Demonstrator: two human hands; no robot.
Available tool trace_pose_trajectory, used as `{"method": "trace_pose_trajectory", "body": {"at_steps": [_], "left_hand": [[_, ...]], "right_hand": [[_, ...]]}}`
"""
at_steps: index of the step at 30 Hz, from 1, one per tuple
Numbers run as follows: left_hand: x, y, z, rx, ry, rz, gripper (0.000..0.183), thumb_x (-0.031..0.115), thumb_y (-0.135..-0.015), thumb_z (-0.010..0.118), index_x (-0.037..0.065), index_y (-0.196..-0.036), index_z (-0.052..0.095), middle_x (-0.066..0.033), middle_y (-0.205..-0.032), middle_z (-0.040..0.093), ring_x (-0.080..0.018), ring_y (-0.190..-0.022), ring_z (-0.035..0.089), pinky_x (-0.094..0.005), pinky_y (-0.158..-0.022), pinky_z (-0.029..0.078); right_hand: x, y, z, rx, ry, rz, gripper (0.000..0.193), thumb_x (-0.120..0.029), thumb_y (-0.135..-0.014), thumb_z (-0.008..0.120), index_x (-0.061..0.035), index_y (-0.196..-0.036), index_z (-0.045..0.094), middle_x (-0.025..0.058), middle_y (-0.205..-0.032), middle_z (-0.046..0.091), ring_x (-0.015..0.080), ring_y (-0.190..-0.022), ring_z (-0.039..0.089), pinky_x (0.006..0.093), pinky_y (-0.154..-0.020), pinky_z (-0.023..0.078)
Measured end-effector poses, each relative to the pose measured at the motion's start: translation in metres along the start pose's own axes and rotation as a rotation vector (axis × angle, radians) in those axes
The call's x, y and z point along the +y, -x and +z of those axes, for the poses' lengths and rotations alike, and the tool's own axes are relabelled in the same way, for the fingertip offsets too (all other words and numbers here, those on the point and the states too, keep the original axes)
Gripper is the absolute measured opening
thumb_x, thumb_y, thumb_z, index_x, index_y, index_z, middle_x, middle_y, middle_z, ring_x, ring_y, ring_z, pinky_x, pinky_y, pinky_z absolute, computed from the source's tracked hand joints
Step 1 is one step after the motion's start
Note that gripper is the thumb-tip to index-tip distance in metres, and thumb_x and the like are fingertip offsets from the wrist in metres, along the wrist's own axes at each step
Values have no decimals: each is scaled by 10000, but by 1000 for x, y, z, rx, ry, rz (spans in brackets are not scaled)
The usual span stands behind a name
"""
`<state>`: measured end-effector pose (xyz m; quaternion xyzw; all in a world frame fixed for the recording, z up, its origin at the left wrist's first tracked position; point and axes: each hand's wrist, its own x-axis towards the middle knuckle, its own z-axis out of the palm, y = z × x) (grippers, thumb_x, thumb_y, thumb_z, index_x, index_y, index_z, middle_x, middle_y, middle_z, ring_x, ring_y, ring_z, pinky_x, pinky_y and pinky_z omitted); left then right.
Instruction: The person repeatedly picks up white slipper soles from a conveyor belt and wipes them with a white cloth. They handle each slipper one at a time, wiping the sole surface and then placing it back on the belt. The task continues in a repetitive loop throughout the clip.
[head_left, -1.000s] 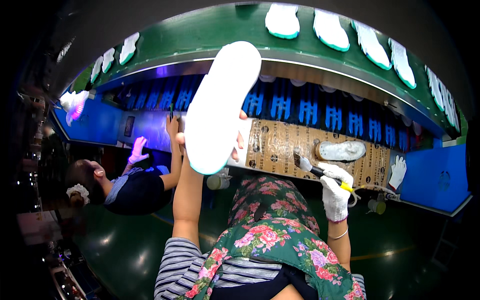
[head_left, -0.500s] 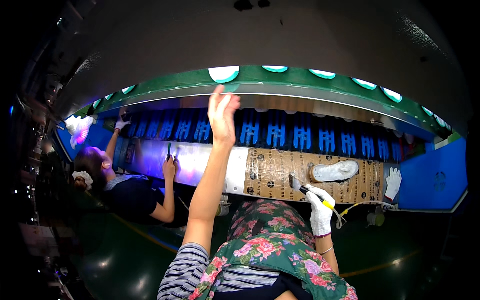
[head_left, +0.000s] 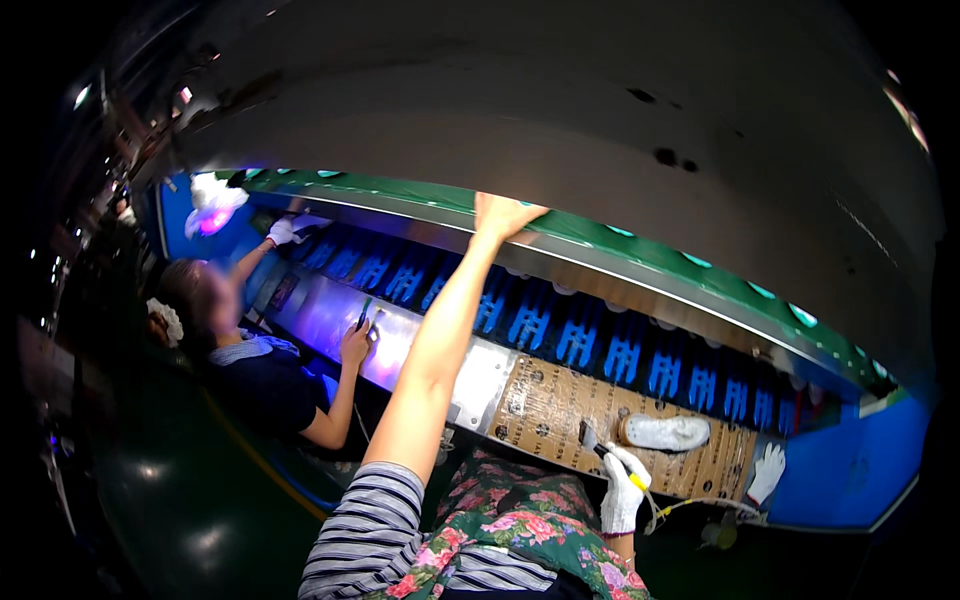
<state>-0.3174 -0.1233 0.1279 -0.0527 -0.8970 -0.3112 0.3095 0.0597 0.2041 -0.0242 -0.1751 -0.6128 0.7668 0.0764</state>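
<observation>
My bare left hand (head_left: 506,214) reaches up to the green belt (head_left: 400,192) of the upper shelf. Its fingers are mostly hidden at the dark overhanging panel, beside a bit of teal, so whether they grip anything cannot be told. In a white knitted glove, my right hand (head_left: 622,490) is closed around a flat brush (head_left: 592,440) with a yellow part and a thin hose behind it. The bristles point up and left, over the cardboard's near edge. Just right of the brush, a white shoe-sole-shaped piece (head_left: 668,433) with a tan end lies on the brown printed cardboard (head_left: 545,400).
Blue pronged holders (head_left: 575,345) line the lower track behind the bench. White pieces with teal edges (head_left: 803,316) sit along the belt. A spare white glove (head_left: 767,472) lies at right. At left, a co-worker (head_left: 265,385) holds a slim tool, a gloved hand reaching into the machine.
The view has tilted and shifted. My left hand has gone from open in front of the belt to reaching onto it under the panel. My right hand still holds the brush beside the white piece.
</observation>
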Motion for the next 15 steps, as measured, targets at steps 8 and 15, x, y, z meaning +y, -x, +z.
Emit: {"method": "trace_pose_trajectory", "body": {"at_steps": [8,15], "left_hand": [[-33,14,4,243,167,53,615,331,-804,744,1,-1294,572,-238,-1314,553,-424,-1229,487,-482,-1060,410],[-15,52,-14,299,-190,-74,870,545,-952,555,-31,-1551,301,-336,-1501,388,-464,-1399,372,-538,-1154,292]], "right_hand": [[19,-5,1,-86,93,-25,212,26,-874,713,33,-1084,739,100,-1009,744,120,-796,684,233,-707,556],[22,-4,3,-100,15,129,214,19,-878,718,24,-1091,738,109,-1032,740,142,-812,681,250,-709,548]]}}
